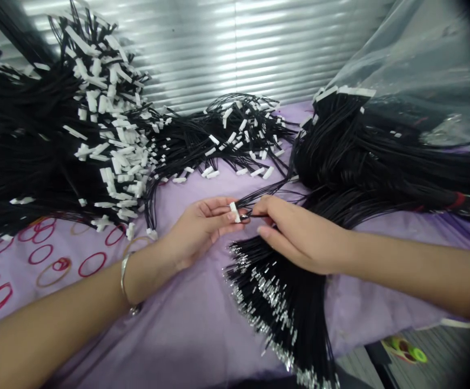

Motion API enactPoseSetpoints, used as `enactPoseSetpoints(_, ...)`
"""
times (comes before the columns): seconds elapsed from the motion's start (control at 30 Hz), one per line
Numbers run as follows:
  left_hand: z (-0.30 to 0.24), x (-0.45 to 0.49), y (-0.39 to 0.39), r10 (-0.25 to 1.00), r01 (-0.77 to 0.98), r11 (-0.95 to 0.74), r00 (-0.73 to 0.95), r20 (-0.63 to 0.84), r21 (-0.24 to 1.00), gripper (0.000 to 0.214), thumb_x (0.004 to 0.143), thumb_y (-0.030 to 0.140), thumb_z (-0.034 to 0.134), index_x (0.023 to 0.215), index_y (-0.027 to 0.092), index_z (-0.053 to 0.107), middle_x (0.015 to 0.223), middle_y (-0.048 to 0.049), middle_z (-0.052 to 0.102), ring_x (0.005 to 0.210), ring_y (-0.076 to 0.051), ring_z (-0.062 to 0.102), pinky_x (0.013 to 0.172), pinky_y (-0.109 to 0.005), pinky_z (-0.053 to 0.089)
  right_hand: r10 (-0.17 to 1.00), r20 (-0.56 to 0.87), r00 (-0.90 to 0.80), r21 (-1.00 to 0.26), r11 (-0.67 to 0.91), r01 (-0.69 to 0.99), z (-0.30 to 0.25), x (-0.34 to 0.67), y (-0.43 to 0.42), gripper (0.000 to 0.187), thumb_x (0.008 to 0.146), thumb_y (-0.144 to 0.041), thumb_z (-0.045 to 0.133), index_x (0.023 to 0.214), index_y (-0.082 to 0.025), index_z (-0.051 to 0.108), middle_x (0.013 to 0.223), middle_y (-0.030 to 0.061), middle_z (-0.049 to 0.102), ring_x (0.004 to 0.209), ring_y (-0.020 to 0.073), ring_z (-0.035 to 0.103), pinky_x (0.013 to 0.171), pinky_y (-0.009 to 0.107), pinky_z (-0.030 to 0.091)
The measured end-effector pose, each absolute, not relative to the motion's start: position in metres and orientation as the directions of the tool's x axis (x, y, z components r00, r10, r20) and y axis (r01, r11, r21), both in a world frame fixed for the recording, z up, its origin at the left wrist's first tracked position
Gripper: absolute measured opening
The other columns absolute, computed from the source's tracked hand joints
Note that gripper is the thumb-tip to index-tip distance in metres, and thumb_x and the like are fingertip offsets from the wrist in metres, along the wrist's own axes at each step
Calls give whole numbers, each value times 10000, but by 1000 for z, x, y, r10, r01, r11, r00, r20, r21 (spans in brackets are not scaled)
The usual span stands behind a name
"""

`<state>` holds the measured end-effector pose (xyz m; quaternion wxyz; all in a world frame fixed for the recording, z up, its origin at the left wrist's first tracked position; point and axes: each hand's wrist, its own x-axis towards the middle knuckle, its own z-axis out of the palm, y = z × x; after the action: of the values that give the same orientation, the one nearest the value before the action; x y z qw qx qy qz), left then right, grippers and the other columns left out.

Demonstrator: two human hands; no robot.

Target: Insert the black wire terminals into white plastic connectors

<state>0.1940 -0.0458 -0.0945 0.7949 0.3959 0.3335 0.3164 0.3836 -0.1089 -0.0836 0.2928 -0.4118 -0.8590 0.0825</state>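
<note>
My left hand (213, 221) pinches a small white plastic connector (235, 212) between thumb and fingers. Several thin black wires (255, 193) run from that connector to the right. Just beside it, my right hand (295, 232) is closed with thumb and forefinger on a black wire whose end reaches the connector; whether the tip is inside I cannot tell. Below my right hand a fan of loose black wires (295, 281) with shiny metal terminals spreads over the purple cloth (202, 313).
A tall pile of black wires with white connectors (117, 129) stands at left, a lower pile (235, 129) behind. Bundled black wires (340, 146) lie at right near clear plastic sheeting (413, 65). Red rubber bands (92, 264) lie at left; metal blinds (235, 48) rise behind.
</note>
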Motion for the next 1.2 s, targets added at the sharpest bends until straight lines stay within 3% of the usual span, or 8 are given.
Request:
enactPoseSetpoints(0.1,-96,193,-45,762,-245,484,590,-267,840,213,684,61,755,875,135,698,820,-49,744,787,-143,706,756,-242,571,768,462,-444,-437,633,639,-84,388,-100,190,953,-220,352,863,-165,509,822,56,584,748,136,542,677,267,452)
enactPoseSetpoints(0.33,-97,194,-45,754,-232,462,610,-242,856,204,695,59,752,873,144,700,808,-29,744,714,-110,699,710,-200,572,810,404,-425,-498,585,641,-80,392,-94,120,875,-200,518,813,-147,606,813,46,621,749,124,553,691,250,443)
enactPoseSetpoints(0.53,-97,193,-46,760,-197,422,609,-227,885,245,681,80,770,904,128,682,803,-46,741,748,-148,714,705,-221,576,940,210,-269,-751,331,571,-78,391,-94,111,802,-201,598,758,-143,682,739,18,682,677,109,602,656,240,455)
enactPoseSetpoints(0.63,-97,193,-47,775,-190,406,591,-226,894,258,664,84,783,895,132,679,780,-33,736,748,-144,711,695,-215,575,964,172,-204,-807,257,532,-78,390,-94,87,768,-187,634,750,-146,708,722,8,696,655,99,610,615,218,456)
enactPoseSetpoints(0.8,-97,193,-47,777,-172,381,592,-214,909,241,693,105,771,914,140,681,804,-25,736,776,-135,706,711,-216,581,966,204,-160,-812,258,523,-79,390,-93,62,748,-183,663,716,-149,705,655,-13,682,569,76,578,528,193,432)
enactPoseSetpoints(1.07,-93,194,-47,775,-154,402,582,-246,902,239,694,97,768,912,139,679,834,-35,749,767,-134,713,692,-194,578,926,311,-212,-751,377,543,-81,391,-93,122,796,-253,660,818,-135,682,711,-6,664,613,75,571,573,195,445)
enactPoseSetpoints(1.2,-93,194,-47,778,-151,397,578,-245,905,247,689,100,772,913,137,676,837,-36,748,785,-143,712,693,-205,578,904,340,-261,-681,428,595,-79,391,-94,82,806,-159,609,770,-130,677,703,-10,650,617,69,549,575,191,419)
